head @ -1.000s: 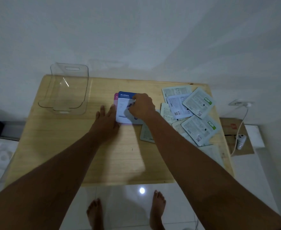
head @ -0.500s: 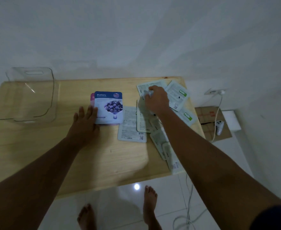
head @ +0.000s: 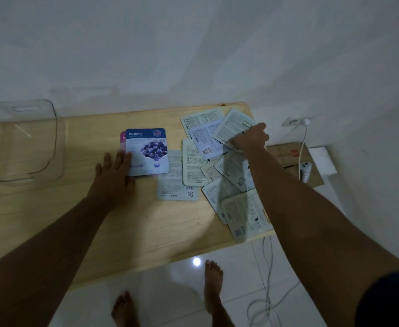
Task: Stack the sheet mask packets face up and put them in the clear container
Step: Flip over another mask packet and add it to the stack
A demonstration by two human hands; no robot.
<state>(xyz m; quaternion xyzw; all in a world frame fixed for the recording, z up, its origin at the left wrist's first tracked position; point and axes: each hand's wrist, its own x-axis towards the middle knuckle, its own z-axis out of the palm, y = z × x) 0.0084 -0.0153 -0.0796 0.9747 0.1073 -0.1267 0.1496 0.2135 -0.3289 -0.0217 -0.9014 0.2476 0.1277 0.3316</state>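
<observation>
A face-up blueberry packet (head: 149,151) tops a small stack in the middle of the wooden table (head: 146,223), with a pink packet edge (head: 122,140) showing beneath. My left hand (head: 113,171) lies flat with fingers apart, touching the stack's left lower corner. To the right, several packets lie face down in a loose heap (head: 207,166). My right hand (head: 250,138) is closed on the top right face-down packet (head: 231,128) with a green tag. The clear container (head: 26,142) stands at the table's far left.
The table's right edge and front edge are close to the heap; one packet (head: 245,215) overhangs the front right corner. On the floor to the right lie a cardboard piece (head: 288,154), a white controller (head: 305,171) and cables (head: 268,279). My bare feet (head: 213,286) stand below.
My right hand left the blueberry stack and moved right to the far packet of the heap, closing on it. My view shifted right. The left hand stayed at the stack.
</observation>
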